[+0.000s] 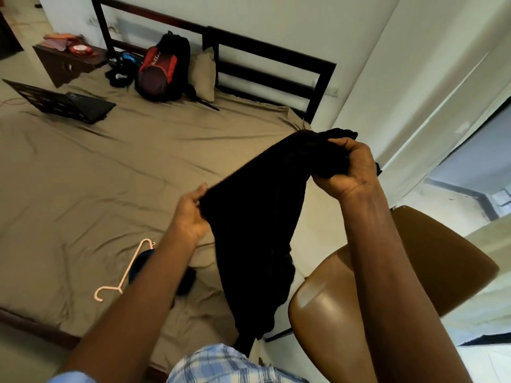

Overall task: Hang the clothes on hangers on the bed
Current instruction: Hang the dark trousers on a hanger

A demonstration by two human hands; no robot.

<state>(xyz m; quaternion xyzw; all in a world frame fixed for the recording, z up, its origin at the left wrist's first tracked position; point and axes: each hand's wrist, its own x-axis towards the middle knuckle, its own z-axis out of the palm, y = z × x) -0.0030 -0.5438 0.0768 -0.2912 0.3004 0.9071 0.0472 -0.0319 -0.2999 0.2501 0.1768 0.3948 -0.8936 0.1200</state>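
As both hands are occupied, the entry begins with them.

1. Left hand: fingers pinching one edge of a black soft-fabric garment.
2. Right hand: higher than the left and well apart from it, fist bunched round the garment's other end.
3. Garment: held in the air over the near right corner of the bed with the olive-tan sheet, draping down between the hands towards the person's body.
4. Pale pink plastic hanger: flat on the sheet just beside the left forearm, unheld.
5. Glossy brown chair: below the right forearm.
6. Far end of bed: black-and-red backpack, tan pillow and open black laptop, before a dark slatted headboard.

Step in hand, as judged: spreading the garment to find its opening; no hanger is in it yet. The next move calls for one hand to let go and fetch the pink hanger while the other keeps the cloth open.

Hard to make out: the garment's type, its folds lost in black, and its lower end. A rounded blue item and something dark lie mostly hidden under the left forearm; whether the blue item hangs on the hanger cannot be told.
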